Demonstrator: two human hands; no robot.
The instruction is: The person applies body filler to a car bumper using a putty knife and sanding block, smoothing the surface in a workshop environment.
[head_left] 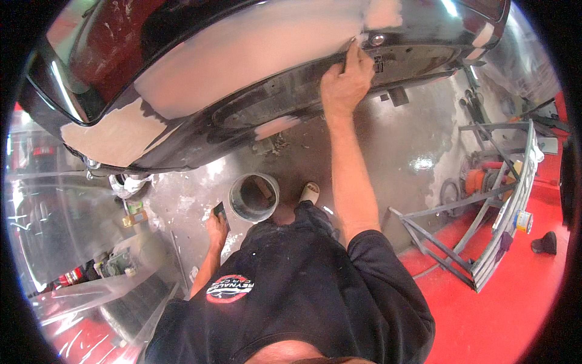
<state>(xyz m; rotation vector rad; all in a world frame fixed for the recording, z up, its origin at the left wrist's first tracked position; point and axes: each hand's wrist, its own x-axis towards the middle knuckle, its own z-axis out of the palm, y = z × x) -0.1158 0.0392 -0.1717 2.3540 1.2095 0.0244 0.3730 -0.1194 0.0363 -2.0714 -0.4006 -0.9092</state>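
A dark car bumper with pinkish primer patches spans the top of the head view. My right hand reaches up to the primer's edge, beside a small round silver fitting. Its fingers are bent together with fingertips on the surface; whatever they may hold is hidden. My left hand is low, closed on a dark flat pad, just left of a grey bucket standing on the floor.
A grey metal stand is to the right on red and grey flooring. Clear plastic sheeting covers equipment along the left, and more hangs at the upper right. My sandalled foot is right of the bucket.
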